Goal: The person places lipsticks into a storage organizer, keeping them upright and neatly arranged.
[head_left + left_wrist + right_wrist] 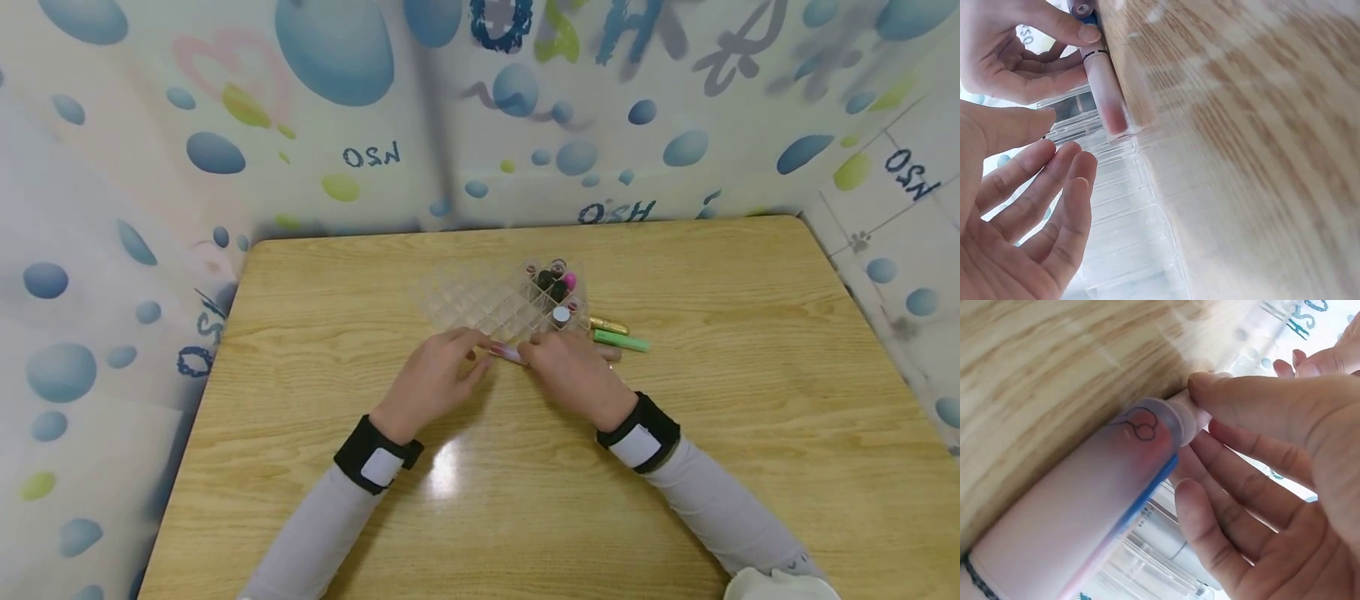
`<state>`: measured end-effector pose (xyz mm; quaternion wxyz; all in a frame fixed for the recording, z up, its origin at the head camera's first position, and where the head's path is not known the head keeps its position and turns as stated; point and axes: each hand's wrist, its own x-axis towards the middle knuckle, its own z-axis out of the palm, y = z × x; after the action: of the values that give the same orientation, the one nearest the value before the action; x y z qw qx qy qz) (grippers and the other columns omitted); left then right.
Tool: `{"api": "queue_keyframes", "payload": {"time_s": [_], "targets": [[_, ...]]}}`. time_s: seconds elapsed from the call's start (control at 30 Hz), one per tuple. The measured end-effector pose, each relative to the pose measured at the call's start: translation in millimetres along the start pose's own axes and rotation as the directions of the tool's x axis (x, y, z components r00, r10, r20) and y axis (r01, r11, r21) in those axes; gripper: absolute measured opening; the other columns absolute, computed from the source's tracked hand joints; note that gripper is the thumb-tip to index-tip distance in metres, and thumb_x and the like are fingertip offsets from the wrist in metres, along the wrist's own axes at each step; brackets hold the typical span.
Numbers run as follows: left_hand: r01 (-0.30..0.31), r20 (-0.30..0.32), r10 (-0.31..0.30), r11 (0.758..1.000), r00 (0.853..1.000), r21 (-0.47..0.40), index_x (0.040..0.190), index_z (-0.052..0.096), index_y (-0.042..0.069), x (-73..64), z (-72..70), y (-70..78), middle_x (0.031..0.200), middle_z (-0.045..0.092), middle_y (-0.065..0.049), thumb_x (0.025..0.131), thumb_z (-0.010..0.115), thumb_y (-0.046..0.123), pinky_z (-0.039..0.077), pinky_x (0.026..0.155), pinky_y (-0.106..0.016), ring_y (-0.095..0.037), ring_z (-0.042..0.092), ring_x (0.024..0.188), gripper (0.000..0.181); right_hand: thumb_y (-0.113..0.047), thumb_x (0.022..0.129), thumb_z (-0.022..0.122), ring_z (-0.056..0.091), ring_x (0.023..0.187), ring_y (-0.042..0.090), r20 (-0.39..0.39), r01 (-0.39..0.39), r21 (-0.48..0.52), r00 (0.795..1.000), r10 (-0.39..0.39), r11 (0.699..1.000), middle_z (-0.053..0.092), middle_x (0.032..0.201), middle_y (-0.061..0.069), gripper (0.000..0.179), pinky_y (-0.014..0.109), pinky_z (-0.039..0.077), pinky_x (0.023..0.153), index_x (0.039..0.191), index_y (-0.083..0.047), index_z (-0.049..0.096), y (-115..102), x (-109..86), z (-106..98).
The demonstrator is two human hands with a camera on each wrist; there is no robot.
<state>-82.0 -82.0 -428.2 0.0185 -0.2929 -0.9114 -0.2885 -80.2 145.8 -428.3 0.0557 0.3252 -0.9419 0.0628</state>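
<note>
My right hand (pixel 577 375) pinches a slim lip gloss tube (pixel 505 352) between thumb and fingers, low over the table. In the left wrist view the lip gloss tube (pixel 1107 100) looks frosted pink, with a reddish end and a dark ring. My left hand (pixel 438 375) is beside that end; in its wrist view the left hand (pixel 1035 212) has loosely bent fingers apart from the tube. Just behind both hands stands a clear organizer (pixel 468 300) with diamond-shaped compartments. Close up in the right wrist view lies a larger pink tube (pixel 1079 500) with a bow drawing.
Several capped cosmetics, including a white-topped one (pixel 561 316) and a pink one (pixel 570 281), stand in the organizer's right end. A gold tube (pixel 609 325) and a green tube (pixel 621 340) lie to its right on the wooden table (pixel 510 517). A patterned wall covering (pixel 480 150) rises behind.
</note>
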Motion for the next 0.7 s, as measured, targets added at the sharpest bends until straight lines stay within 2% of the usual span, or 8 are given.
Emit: {"api": "queue_keyframes", "payload": {"time_s": [0.17,0.33,0.53,0.7], "targets": [[-0.034,-0.007,0.034,0.999,0.999,0.016,0.115,0.074,0.007,-0.1,1.7,-0.7,0.115,0.074,-0.006,0.093,0.075,0.017,0.06,0.083,-0.034,-0.021,0.072,0.101,0.025,-0.005,0.09,0.071,0.067,0.067,0.024,-0.018,0.005,0.068,1.0,-0.004,0.998,0.068,0.076,0.004,0.011,0.046,0.055,0.058,0.082,-0.01,0.068,3,0.4,1],[-0.061,0.001,0.061,0.997,0.998,0.048,0.118,0.073,0.005,0.1,3.1,-0.8,0.12,0.073,-0.007,0.089,0.079,0.016,0.059,0.092,-0.036,-0.024,0.069,0.109,0.031,-0.004,0.086,0.072,0.064,0.069,0.017,-0.03,0.021,0.176,0.999,-0.016,0.984,0.07,0.081,0.0,0.008,0.039,0.054,0.058,0.087,-0.012,0.072,5,0.7,0],[-0.065,0.035,0.064,0.997,0.997,0.043,0.113,0.074,0.007,-0.1,2.7,-0.3,0.11,0.075,-0.004,0.09,0.078,0.016,0.058,0.08,-0.032,-0.018,0.069,0.096,0.026,-0.01,0.088,0.071,0.06,0.071,0.009,-0.045,0.072,0.258,0.997,-0.062,0.964,0.073,0.088,-0.005,0.01,0.031,0.052,0.06,0.095,-0.015,0.076,3,1.9,-7],[-0.052,0.052,0.051,0.999,0.997,0.011,0.11,0.074,0.009,-0.3,2.6,0.7,0.099,0.074,0.001,0.091,0.077,0.015,0.055,0.074,-0.03,-0.014,0.066,0.086,0.02,-0.011,0.089,0.074,0.063,0.078,0.01,-0.077,0.086,0.306,0.995,-0.065,0.948,0.073,0.091,-0.003,0.009,0.029,0.055,0.066,0.096,-0.012,0.079,3,1.2,-13]]}}
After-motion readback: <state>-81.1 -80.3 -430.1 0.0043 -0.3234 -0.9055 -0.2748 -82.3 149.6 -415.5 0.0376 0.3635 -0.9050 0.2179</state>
